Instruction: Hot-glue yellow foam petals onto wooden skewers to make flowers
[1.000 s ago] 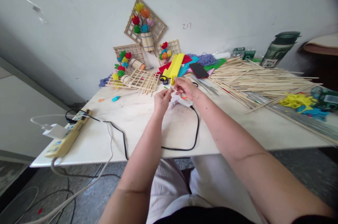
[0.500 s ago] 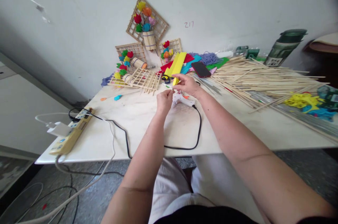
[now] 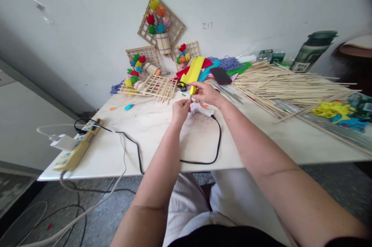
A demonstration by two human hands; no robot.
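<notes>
Between my hands, over the middle of the table, is a small yellow paper flower (image 3: 193,90) on a thin stem. My left hand (image 3: 181,110) is closed in a pinch around the stem just below the bloom. The fingers of my right hand (image 3: 205,94) are curled against the yellow petals from the right. Beneath the hands lies a white hot glue gun (image 3: 201,110), its black cord looping toward me. Behind the flower rest yellow paper strips (image 3: 194,69) and dark-handled scissors (image 3: 182,86).
Lattice panels with paper flowers (image 3: 161,26) lean at the wall. A phone (image 3: 221,76) and wooden sticks (image 3: 285,84) lie right of the hands. A power strip (image 3: 78,146) sits at the left edge; a green bottle (image 3: 314,51) stands far right.
The yellow flower has turned slightly upright between my fingers, and its petals look more spread. Both hands stay in nearly the same place.
</notes>
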